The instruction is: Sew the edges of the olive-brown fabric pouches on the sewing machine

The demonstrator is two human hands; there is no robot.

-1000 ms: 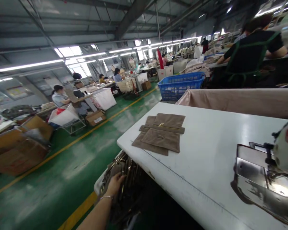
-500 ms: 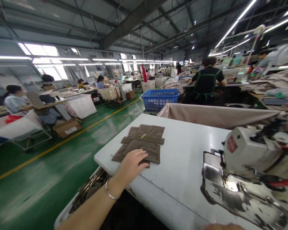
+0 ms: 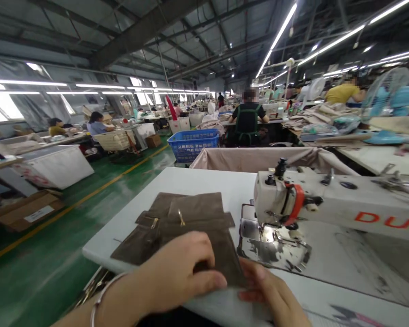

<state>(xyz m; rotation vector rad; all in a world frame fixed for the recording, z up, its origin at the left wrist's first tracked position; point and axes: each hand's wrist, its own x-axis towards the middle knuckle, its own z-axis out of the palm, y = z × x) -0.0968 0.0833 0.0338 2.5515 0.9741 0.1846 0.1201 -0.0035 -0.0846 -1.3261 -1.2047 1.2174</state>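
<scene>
Lying half-curled over flat brown cloth (image 3: 199, 204) with gold zipper pulls (image 3: 181, 218), the left hand (image 3: 177, 263); the right hand (image 3: 272, 290), loosely bent, meets the cloth's edge, grips unclear.

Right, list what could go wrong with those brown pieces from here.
The upper brown piece overlaps the lower brown piece, so dragging one might pull both askew. Its gold zip pull could snag on fabric. The right hand is near the sewing machine's metal plate and might bump it.
</scene>
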